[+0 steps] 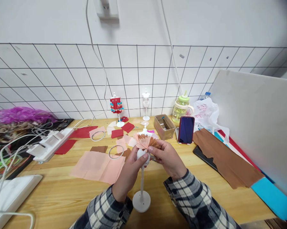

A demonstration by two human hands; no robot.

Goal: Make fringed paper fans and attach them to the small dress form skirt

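A small white dress form (141, 181) stands upright on its round base in front of me. Pleated peach and brown material (143, 140), crepe paper or cloth, fans out around its upper part. My left hand (137, 162) is closed around the form's body, the thumb lying across its front. The fingers of my right hand (166, 156) pinch the brown pleats at the right side. Something small shows below those fingers, too unclear to name. Left of my hands lie a peach sheet (93, 165) and a metal ring (116, 152).
Behind stand a dress form in red frills (116, 105) and a bare white one (146, 103). A cardboard box (164, 128), a phone (186, 130) and a green bottle (181, 106) are at the back right. Brown sheets (226, 159) lie right, a power strip (50, 144) left.
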